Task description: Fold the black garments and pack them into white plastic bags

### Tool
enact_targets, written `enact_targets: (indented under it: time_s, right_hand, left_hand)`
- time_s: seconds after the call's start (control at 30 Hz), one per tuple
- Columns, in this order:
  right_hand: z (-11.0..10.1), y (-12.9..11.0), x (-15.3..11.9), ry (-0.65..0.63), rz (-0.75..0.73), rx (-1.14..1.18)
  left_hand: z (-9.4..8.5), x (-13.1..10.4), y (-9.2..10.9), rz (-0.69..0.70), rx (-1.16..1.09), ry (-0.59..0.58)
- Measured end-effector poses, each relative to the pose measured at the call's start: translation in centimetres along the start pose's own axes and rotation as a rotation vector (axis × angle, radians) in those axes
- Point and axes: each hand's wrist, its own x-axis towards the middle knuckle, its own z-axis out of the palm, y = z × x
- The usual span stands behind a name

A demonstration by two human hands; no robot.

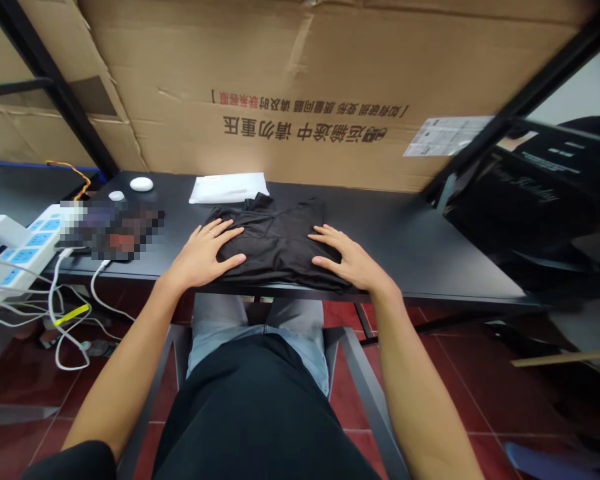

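Note:
A folded black garment (275, 243) lies on the dark desk, close to its front edge; its exact kind is hard to make out. My left hand (207, 252) rests flat on the garment's left side, fingers spread, with a ring on one finger. On the right side, my right hand (344, 257) lies with outstretched fingers touching the cloth. Neither hand grips anything. Just behind the garment sits a flat white packet (229, 187).
A cardboard sheet (300, 60) stands behind the black desk (430, 247). To the left are a white power strip (35, 240) with cables, pixelated devices (125, 233) and a small white case (141, 184). A black bag (535, 193) is at the right.

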Motion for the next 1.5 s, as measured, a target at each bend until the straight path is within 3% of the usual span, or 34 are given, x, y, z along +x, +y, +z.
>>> enact_targets:
  time_s: [1.5]
  right_hand:
    - [-0.01, -0.08, -0.01, 0.003, 0.001, -0.001]
  left_hand:
    - [-0.06, -0.02, 0.08, -0.005, 0.000, 0.002]
